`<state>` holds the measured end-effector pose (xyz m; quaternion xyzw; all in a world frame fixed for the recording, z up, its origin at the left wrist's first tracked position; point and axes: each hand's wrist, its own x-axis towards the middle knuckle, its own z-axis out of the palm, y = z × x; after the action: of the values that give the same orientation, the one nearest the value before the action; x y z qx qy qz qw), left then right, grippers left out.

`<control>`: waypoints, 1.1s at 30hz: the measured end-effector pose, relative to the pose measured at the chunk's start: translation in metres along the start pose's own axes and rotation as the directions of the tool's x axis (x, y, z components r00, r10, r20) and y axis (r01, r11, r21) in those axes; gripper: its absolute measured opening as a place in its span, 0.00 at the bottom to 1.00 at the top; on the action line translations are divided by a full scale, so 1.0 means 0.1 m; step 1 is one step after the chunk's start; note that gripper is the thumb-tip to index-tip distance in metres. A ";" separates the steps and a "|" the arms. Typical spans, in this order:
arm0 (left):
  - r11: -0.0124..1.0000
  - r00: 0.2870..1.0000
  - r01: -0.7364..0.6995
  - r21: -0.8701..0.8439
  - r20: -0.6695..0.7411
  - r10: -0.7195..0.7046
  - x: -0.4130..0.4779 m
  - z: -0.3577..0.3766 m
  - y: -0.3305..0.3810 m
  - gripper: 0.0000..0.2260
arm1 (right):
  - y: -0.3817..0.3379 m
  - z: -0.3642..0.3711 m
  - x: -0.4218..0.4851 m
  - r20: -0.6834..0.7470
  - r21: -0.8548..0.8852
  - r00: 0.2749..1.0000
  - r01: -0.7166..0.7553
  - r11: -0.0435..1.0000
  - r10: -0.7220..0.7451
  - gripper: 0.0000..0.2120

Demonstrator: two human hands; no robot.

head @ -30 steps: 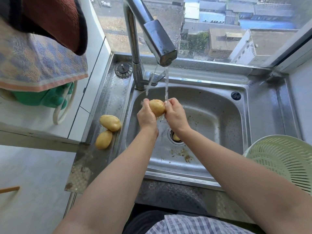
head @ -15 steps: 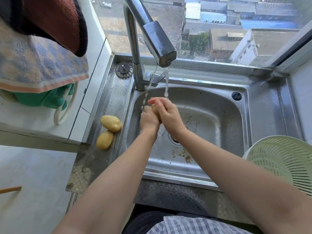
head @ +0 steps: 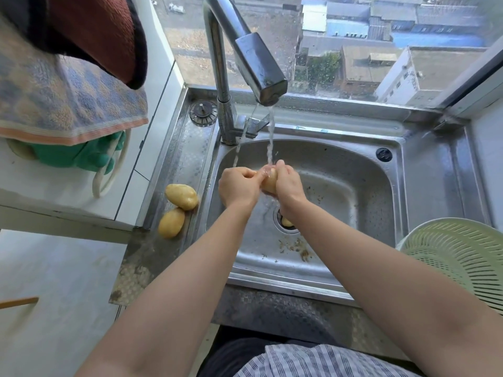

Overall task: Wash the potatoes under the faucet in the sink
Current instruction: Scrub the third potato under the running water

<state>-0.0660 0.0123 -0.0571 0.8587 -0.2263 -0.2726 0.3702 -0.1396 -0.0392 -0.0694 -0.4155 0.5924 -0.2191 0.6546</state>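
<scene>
Water runs from the steel faucet (head: 260, 74) into the steel sink (head: 353, 191). Under the stream I hold a yellow potato (head: 270, 182) between both hands. My left hand (head: 238, 187) grips its left end with curled fingers. My right hand (head: 288, 183) wraps round its right side, and most of the potato is hidden. Two more potatoes lie on the sink's left ledge, one farther (head: 181, 196) and one nearer (head: 171, 222), touching each other. A small yellowish piece (head: 286, 221) sits in the drain.
A pale green colander (head: 460, 257) stands at the right. A round drain stopper (head: 203, 113) lies on the ledge behind the faucet. Towels (head: 68, 104) and green gloves (head: 79, 156) hang at the left. Bits of dirt (head: 298, 247) lie on the sink bottom.
The hands turned the potato under the water: first it showed between them, then the right hand covered it, now both hands clasp it with a sliver showing.
</scene>
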 end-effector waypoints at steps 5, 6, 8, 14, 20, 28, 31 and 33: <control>0.950 0.992 0.119 -0.288 0.081 -0.100 0.00 0.07 -0.06 0.12 | -0.05 0.00 -0.11 0.200 0.186 0.961 -0.230 0.955 0.192 0.17; 0.890 0.972 0.194 -0.411 0.203 -0.118 -0.03 0.07 -0.04 0.12 | -0.07 0.03 -0.15 0.241 0.201 0.956 -0.220 0.955 0.169 0.17; 0.769 0.931 0.312 -0.558 0.343 -0.129 -0.07 0.07 -0.03 0.14 | -0.11 0.06 -0.18 0.286 0.099 0.955 -0.115 0.988 0.083 0.18; 0.675 0.892 0.452 -0.583 0.309 -0.330 -0.03 0.06 0.07 0.15 | -0.07 -0.05 -0.12 0.284 -0.300 0.956 0.161 0.940 -0.073 0.23; 0.506 0.832 0.548 -0.666 0.370 -0.415 0.05 0.04 0.08 0.18 | -0.03 -0.18 -0.20 0.548 -0.260 0.835 0.234 0.937 -0.056 0.21; 0.660 0.903 0.420 -0.623 0.210 -0.376 0.04 0.13 0.03 0.19 | -0.09 -0.02 -0.18 0.470 -0.273 0.881 0.196 0.942 -0.047 0.21; 0.547 0.854 0.507 -0.666 0.299 -0.427 0.10 0.08 0.01 0.22 | 0.02 -0.12 -0.11 0.600 -0.267 0.800 0.194 0.944 0.006 0.22; 0.447 0.805 0.570 -0.690 0.360 -0.471 0.12 0.04 0.01 0.22 | 0.08 -0.21 -0.09 0.663 -0.230 0.749 0.210 0.950 -0.005 0.26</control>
<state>-0.0596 0.0022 -0.0623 0.6241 0.1666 -0.4911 0.5844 -0.1635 -0.0337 -0.0689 -0.5907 0.3263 -0.0082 0.7380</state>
